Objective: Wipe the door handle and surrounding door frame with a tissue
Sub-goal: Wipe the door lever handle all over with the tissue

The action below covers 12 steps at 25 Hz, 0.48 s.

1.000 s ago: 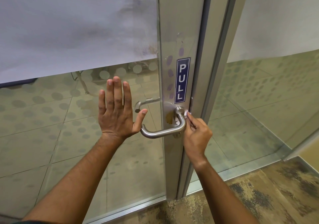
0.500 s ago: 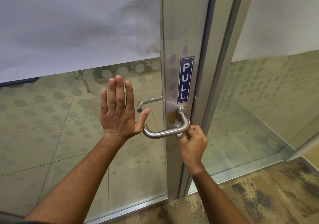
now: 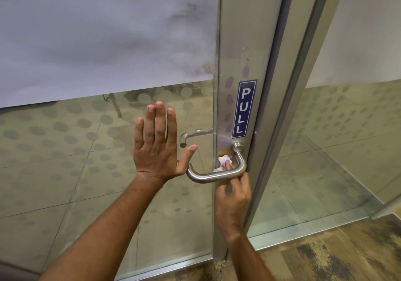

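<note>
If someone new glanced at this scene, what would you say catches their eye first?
Probably the blue PULL sign on the metal door frame, just above the curved steel door handle. Behind the handle, the right hand presses a crumpled white tissue against the frame, while the left hand lies flat, fingers spread, on the glass door.

A blue PULL sign [image 3: 244,110] sits above dotted glass [image 3: 65,150] (frosted higher up); mottled carpet [image 3: 336,254] lies below.
</note>
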### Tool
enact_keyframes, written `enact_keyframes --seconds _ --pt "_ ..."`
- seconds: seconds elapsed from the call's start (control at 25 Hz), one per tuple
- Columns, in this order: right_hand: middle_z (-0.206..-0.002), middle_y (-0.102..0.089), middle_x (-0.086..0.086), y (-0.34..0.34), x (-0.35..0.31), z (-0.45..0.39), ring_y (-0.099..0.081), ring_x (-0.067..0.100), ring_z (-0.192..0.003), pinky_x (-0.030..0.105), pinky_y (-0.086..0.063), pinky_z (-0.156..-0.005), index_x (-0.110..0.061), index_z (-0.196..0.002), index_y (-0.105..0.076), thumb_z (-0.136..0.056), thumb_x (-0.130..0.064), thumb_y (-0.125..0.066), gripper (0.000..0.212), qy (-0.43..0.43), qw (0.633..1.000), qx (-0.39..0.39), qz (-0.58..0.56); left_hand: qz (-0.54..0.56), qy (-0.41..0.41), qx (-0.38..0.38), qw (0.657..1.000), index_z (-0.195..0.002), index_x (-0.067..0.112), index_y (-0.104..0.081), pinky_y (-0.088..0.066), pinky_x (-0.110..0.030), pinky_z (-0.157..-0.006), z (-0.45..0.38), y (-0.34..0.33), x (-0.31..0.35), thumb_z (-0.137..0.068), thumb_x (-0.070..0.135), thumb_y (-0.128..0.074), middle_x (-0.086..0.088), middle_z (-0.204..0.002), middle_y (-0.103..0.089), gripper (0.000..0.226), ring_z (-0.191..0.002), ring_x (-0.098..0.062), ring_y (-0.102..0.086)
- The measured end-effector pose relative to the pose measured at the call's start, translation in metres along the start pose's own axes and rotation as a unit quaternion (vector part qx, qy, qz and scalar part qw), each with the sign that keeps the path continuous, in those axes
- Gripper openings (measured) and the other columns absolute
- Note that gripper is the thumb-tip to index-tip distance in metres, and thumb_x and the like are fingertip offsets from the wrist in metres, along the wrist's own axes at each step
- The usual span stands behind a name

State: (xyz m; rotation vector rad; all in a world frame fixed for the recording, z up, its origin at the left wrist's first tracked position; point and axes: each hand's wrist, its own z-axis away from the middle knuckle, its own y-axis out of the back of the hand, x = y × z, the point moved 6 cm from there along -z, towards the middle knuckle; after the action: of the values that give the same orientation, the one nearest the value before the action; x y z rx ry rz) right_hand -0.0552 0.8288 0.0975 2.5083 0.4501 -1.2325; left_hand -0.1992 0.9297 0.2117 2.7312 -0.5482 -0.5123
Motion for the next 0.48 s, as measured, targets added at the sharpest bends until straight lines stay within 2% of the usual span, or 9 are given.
enact_keyframes --seconds 0.08,0.12,0.2,0.32,0.36,0.48 --pt "-0.132 -0.051 0.008 -0.009 -0.008 0.006 -0.049 0.011 -0.125 0.02 -0.041 -0.107 0.004 -0.13 -0.057 -0.088 0.006 -0.061 0.043 0.04 0.999 -0.036 0.003 -0.003 -0.002 0.002 1.0 -0.159 0.003 0.0 0.002 -0.044 -0.125 0.0 0.0 0.001 -0.092 0.067 -0.036 -0.012 -0.165 0.02 0.1 -0.154 -0.026 0.013" --pt "-0.141 -0.044 0.009 -0.015 -0.009 0.009 -0.04 0.014 -0.135 0.023 -0.033 -0.113 0.004 -0.138 -0.048 -0.089 0.005 -0.059 0.05 0.062 0.996 -0.067 0.023 -0.004 -0.003 0.004 1.0 -0.158 0.003 0.002 0.002 -0.044 -0.125 0.0 0.0 0.001 -0.092 0.067 -0.036 -0.012 -0.165 0.02 0.1 -0.154 -0.026 0.013" --pt "-0.154 -0.031 0.013 -0.024 -0.004 0.014 -0.022 0.019 -0.146 0.03 -0.022 -0.118 0.001 -0.148 -0.031 -0.089 -0.001 -0.061 0.066 0.093 0.982 -0.137 0.089 -0.004 -0.004 0.005 1.0 -0.158 0.003 0.002 0.001 -0.044 -0.125 0.0 0.0 0.001 -0.091 0.067 -0.037 -0.012 -0.165 0.02 0.101 -0.154 -0.026 0.013" --pt "-0.161 -0.013 0.012 -0.029 0.002 0.017 -0.005 0.021 -0.151 0.029 -0.01 -0.119 -0.005 -0.154 -0.009 -0.094 -0.018 -0.055 0.076 0.096 0.965 -0.198 0.142 -0.006 -0.001 0.006 1.0 -0.159 0.004 0.002 0.0 -0.044 -0.125 0.001 -0.001 0.001 -0.09 0.068 -0.038 -0.011 -0.165 0.02 0.102 -0.154 -0.026 0.012" --pt "-0.162 -0.008 0.013 -0.031 0.001 0.017 -0.004 0.023 -0.151 0.032 -0.011 -0.12 -0.006 -0.154 -0.005 -0.095 -0.021 -0.053 0.077 0.099 0.962 -0.212 0.142 -0.005 -0.001 0.007 1.0 -0.159 0.004 0.002 0.0 -0.044 -0.125 0.001 -0.001 0.001 -0.09 0.068 -0.038 -0.011 -0.166 0.019 0.102 -0.154 -0.026 0.012" --pt "-0.163 0.009 0.01 -0.036 -0.008 0.01 -0.008 0.031 -0.151 0.047 -0.028 -0.117 -0.009 -0.154 0.006 -0.092 -0.022 -0.054 0.087 0.111 0.957 -0.232 0.132 -0.004 -0.002 0.006 1.0 -0.159 0.004 0.002 0.002 -0.044 -0.125 0.001 -0.002 0.001 -0.091 0.069 -0.036 -0.011 -0.165 0.02 0.101 -0.154 -0.026 0.012"
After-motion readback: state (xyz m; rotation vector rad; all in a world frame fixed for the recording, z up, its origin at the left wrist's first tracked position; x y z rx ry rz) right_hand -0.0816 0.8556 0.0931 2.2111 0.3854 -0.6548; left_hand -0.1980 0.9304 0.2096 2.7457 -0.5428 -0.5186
